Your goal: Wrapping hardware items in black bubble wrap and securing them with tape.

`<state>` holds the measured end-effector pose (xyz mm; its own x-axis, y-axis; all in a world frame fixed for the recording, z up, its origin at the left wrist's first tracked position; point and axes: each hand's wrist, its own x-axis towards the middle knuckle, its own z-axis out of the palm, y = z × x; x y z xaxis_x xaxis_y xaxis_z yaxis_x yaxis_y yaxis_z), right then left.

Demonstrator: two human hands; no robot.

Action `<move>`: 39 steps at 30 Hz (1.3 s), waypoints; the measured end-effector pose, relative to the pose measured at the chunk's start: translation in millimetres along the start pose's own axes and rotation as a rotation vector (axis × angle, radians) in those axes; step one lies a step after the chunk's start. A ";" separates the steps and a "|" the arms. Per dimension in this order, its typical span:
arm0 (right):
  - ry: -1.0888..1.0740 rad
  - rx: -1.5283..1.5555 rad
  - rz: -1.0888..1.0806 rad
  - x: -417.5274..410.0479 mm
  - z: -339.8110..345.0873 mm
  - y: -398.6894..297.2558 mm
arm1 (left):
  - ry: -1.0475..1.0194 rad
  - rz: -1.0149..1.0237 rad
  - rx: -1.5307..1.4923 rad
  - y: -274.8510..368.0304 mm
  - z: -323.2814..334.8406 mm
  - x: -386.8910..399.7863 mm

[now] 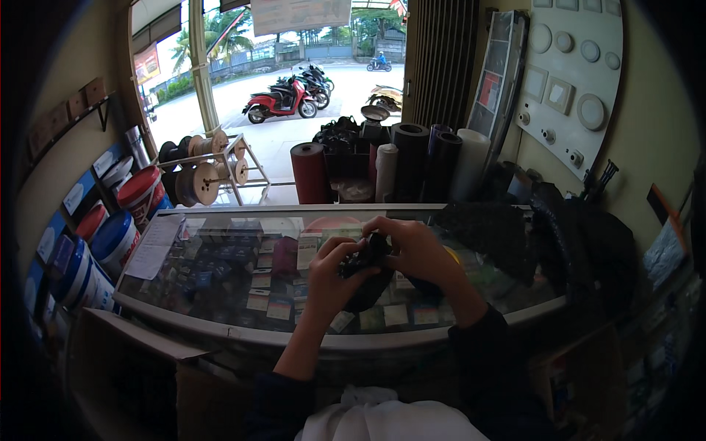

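Note:
Both hands are raised over a glass-topped display counter (209, 300). Between them is a crumpled black plastic bag (368, 295), its lower part hanging under the fingers. My left hand (333, 275) pinches the gathered top of the bag from the left. From the right, my right hand (422, 248) grips the same bunched part with bent fingers. Whether the bag contains anything cannot be seen. Behind my right wrist, a dark object with a yellow edge (453, 256) is mostly covered. Small packaged goods (280, 307) show through the glass.
Handwritten paper sheets (154, 248) lie at the counter's left end, and a black plastic heap (485, 234) at its right. Paint buckets (113, 237) and a rack of cable spools (204, 182) stand left. Upright rolls (309, 171) line the far side. An open cardboard box (138, 336) is near my left.

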<state>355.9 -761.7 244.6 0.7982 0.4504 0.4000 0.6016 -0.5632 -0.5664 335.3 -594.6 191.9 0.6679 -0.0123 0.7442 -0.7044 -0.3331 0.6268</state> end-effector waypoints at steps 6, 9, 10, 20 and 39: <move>-0.043 0.009 -0.292 4.8 -5.0 16.4 | 0.028 0.001 0.045 -10.5 4.8 -4.5; -0.014 -0.022 -0.321 7.7 -12.6 13.9 | 0.018 0.045 0.041 -13.2 4.8 -2.3; 0.046 -0.146 -0.505 10.3 -15.2 9.4 | 0.001 0.077 0.027 -13.8 4.6 -1.2; 0.151 -0.213 -0.615 -17.6 1.0 34.1 | -0.047 0.151 0.045 -17.6 6.3 0.5; 0.290 -0.077 -0.652 -25.3 28.0 63.9 | -0.338 0.354 0.049 -23.6 1.2 5.4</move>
<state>373.3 -789.7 178.1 0.2448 0.5158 0.8210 0.9507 -0.2940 -0.0987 355.8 -587.9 180.9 0.4359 -0.4352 0.7878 -0.8955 -0.2973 0.3313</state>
